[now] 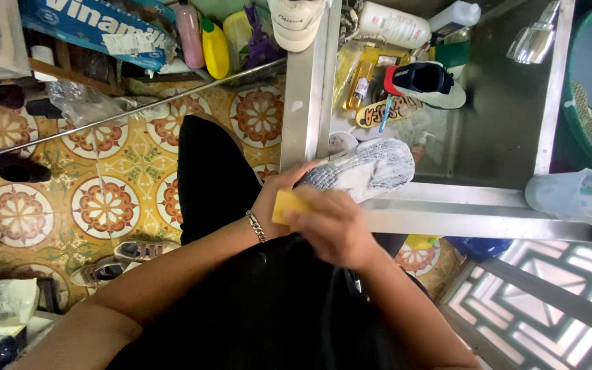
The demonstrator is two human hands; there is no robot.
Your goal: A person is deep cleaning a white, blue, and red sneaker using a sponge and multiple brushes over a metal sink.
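1. Nearest the camera, both forearms reach away over black clothing, and the two hands meet at the near edge of the steel sink (447, 219).
2. On the left, the left hand (275, 199), with a chain bracelet (256, 226) at its wrist, curls its fingers around the near-left end of a grey-and-white shoe (364, 171). It is clamped on the shoe, steadying it against the sink's corner.
3. Between the hands sits a yellow sponge (288, 204). It is just beside the shoe's near-left end and seems to touch it, though the contact itself is hidden.
4. Just right of that, the right hand (334, 229) is closed over the sponge, thumb on its top edge, pressing it toward the shoe. Only the sponge's left part shows past the fingers.
5. From the hands, the shoe lies far and to the right. Its long axis runs from near-left, at the hands, up to far-right over the sink's rim, with the pale sole turned upward.
6. Left hand is the nearer one to the shoe, already gripping it; right hand reaches it only through the sponge.
7. Farther right and farther away, inside the sink, lies a dark sneaker with red trim (423, 79), well apart from the hands.
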